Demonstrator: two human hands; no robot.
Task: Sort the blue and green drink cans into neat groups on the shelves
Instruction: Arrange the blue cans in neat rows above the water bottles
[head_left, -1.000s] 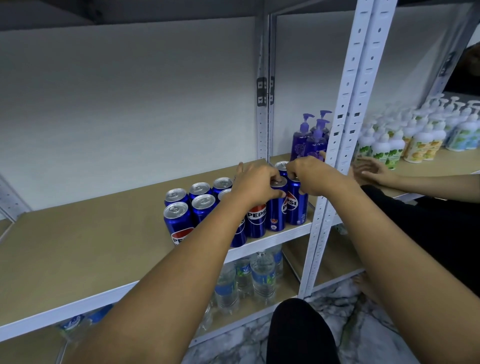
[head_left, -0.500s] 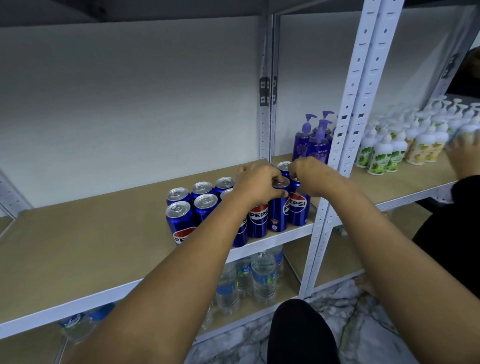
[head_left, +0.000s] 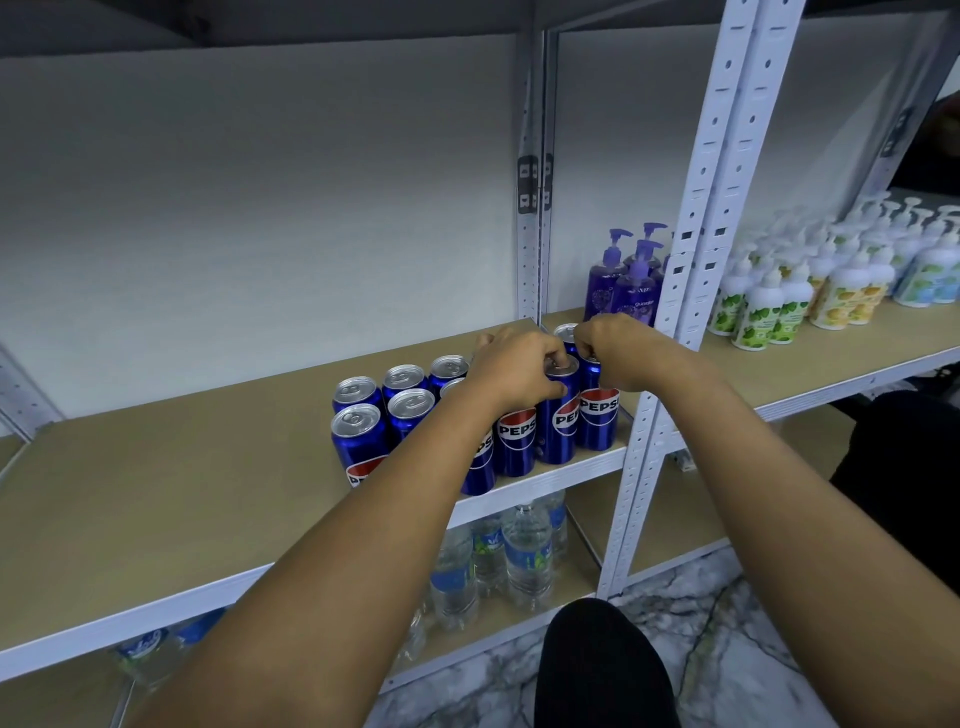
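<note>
Several blue Pepsi cans (head_left: 361, 436) stand in two rows at the right end of the wooden shelf (head_left: 156, 467). My left hand (head_left: 511, 371) grips the top of a front-row blue can (head_left: 558, 421). My right hand (head_left: 618, 348) grips the top of the rightmost blue can (head_left: 597, 415), next to the white upright. Both cans stand on the shelf, touching their neighbours. No green cans are in sight.
White perforated uprights (head_left: 670, 332) bound the shelf on the right. Purple pump bottles (head_left: 621, 286) stand behind the cans. White pump bottles (head_left: 763, 306) fill the neighbouring shelf. Water bottles (head_left: 524, 556) sit on the shelf below. My dark knee (head_left: 602, 670) is over the marble floor.
Another person's hand and arm on the right shelf have left the view. My hands stay on the tops of the two right-hand cans, with little movement.
</note>
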